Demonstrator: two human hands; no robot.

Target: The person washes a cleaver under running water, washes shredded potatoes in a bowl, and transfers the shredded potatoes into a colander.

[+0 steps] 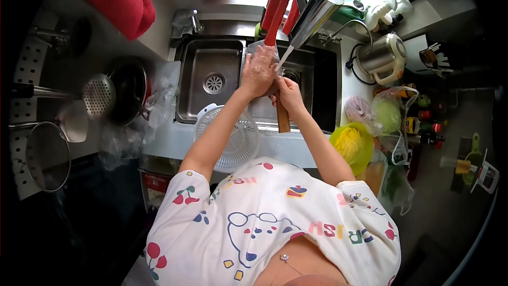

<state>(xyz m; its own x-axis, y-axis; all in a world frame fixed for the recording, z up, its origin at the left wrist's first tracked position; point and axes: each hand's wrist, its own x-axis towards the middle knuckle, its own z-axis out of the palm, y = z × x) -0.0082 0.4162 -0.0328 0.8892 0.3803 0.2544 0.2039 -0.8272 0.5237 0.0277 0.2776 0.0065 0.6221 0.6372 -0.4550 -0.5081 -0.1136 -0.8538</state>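
In the sink, my right hand (290, 95) grips a wooden handle (283, 121) that points down toward me. It seems to belong to a broad kitchen knife, whose blade is mostly hidden behind my hands. My left hand (258, 72) is wet and laid flat with the fingers stretched out, apparently against the blade. A stream of water (284, 58) runs from the chrome faucet (317, 15) beside my left fingers.
A white plastic colander (233, 148) stands at the counter's front edge. The left sink basin (214, 58) has a drain strainer. On the right are a yellow-green bowl (361, 161) with yellow shreds, bagged vegetables (386, 114) and a kettle (382, 58). Pans (127, 92) hang left.
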